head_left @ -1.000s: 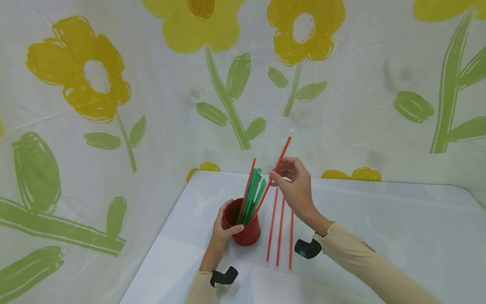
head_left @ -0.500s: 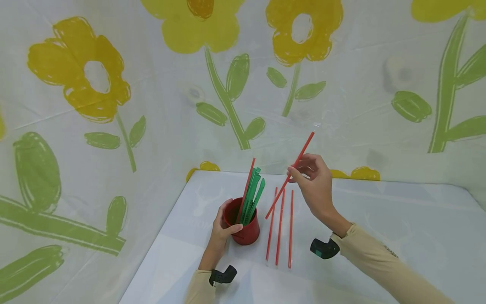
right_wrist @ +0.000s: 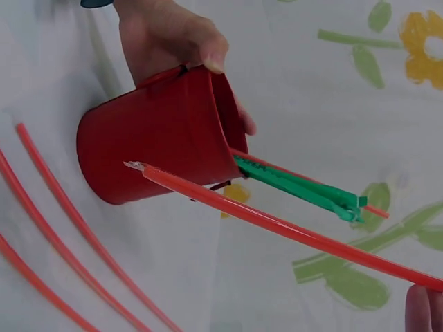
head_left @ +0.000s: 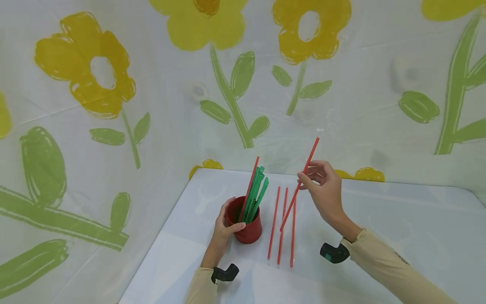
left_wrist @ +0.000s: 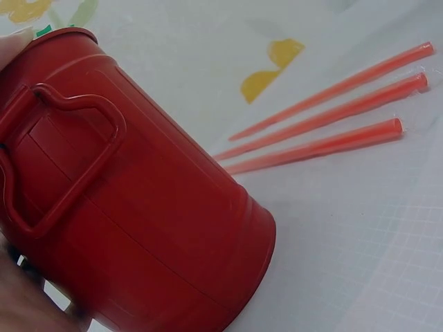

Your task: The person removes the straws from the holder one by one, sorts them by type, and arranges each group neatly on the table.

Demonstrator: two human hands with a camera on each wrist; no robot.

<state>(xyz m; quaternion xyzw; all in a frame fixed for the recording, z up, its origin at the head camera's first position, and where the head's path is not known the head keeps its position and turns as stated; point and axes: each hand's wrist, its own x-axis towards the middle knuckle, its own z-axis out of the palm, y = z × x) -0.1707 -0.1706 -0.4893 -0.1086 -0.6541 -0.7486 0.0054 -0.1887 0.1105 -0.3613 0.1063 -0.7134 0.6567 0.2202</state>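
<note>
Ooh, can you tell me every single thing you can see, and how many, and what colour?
Cup: one, red, at the table's left part
Cup straw: one, red, leaning in the cup
Green strips: several, too bunched to count, green, in the cup
Raised straw: one, red, in the right grip
Table straws: three, red, lying right of the cup
Table: one, white, under everything
Flowery backdrop: white with yellow flowers and green leaves, behind and left
Wrist gadgets: two, black, one per wrist
Sleeves: two, beige, on the arms
Left grip: one hand, holding the cup
Right grip: one hand, pinching the raised straw
</note>
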